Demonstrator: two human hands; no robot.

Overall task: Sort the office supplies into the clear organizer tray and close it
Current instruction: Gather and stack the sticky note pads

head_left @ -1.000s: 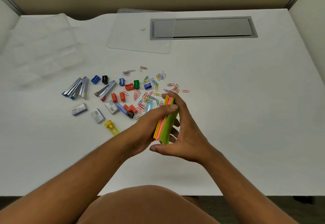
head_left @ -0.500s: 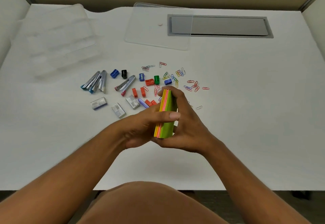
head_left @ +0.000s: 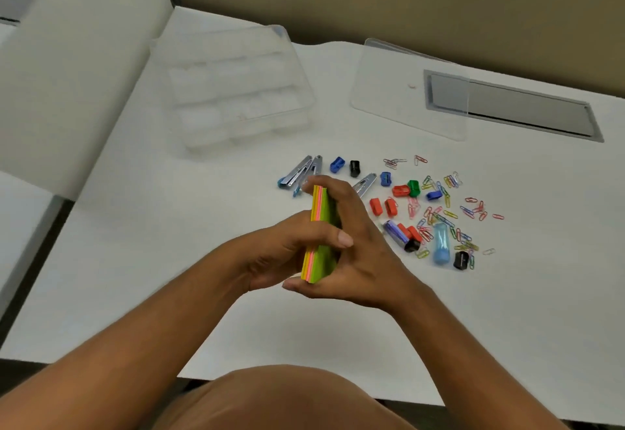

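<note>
Green-and-pink sticky-note stack (head_left: 321,237) on edge, clasped between both hands: left hand (head_left: 280,254), right hand (head_left: 365,254).

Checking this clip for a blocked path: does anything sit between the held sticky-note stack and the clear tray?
Nothing visible does. Both hands grip the sticky-note stack above bare table; the organizer tray lies ahead to the left, open, its lid lying apart to the right. The staplers lie just right of that line.

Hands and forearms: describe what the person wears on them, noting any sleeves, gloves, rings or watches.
Both the left hand and the right hand are bare: no gloves, and no rings or watch can be seen. Both forearms are uncovered as far as they show, with no sleeves.
</note>
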